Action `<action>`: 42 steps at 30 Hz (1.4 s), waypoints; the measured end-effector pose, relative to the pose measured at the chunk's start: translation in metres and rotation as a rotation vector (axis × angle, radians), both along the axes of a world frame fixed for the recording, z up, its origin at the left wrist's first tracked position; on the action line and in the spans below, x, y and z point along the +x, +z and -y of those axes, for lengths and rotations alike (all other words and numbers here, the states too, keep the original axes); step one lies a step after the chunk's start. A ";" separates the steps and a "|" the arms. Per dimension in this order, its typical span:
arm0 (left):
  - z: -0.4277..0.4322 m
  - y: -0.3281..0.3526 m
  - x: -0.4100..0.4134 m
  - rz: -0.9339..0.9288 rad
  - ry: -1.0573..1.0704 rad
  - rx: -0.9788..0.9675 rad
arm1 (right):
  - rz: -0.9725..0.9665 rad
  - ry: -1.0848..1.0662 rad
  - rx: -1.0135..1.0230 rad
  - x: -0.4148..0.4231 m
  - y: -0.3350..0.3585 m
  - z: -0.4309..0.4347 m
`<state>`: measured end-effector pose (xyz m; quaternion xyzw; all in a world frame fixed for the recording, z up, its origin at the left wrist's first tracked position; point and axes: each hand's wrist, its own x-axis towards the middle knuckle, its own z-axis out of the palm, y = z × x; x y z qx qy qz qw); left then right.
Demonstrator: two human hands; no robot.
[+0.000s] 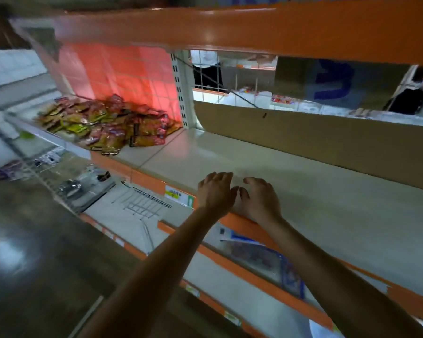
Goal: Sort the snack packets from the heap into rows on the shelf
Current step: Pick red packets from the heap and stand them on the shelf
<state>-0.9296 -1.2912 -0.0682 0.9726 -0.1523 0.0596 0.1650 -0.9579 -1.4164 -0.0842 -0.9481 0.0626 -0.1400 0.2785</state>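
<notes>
So from the head cam, both hands were up at the front edge of the beige shelf (266,167), side by side and nearly touching each other. The left hand (214,193) had its fingers loosely spread and was holding nothing; the right hand (260,198) was the same, fingers curled a bit, palm down, empty. The heap of snack packets (108,124), red and yellow-green ones all jumbled, sat way off to the left on the same shelf, up against the pinkish-red grid back panel (122,71), well apart from the hands. A long cardboard sheet (327,142) stood along the back of the shelf on the right. The orange shelf edge (147,178) had a yellow-green price tag (174,192) just left of the left hand.
</notes>
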 end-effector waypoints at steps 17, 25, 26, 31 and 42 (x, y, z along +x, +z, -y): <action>-0.221 0.005 0.150 -0.085 0.367 -0.044 | -0.109 0.197 0.104 0.188 0.005 -0.214; -0.289 0.001 0.223 -0.110 0.439 -0.037 | -0.278 -0.074 0.124 0.257 0.001 -0.269; -0.295 0.000 0.230 -0.114 0.446 -0.030 | -0.322 -0.139 0.126 0.265 0.001 -0.273; -0.311 -0.011 0.253 -0.139 0.481 0.014 | -0.466 -0.330 0.109 0.292 0.009 -0.289; -0.313 -0.020 0.254 0.013 0.357 -0.330 | -0.391 -0.439 0.190 0.291 0.009 -0.304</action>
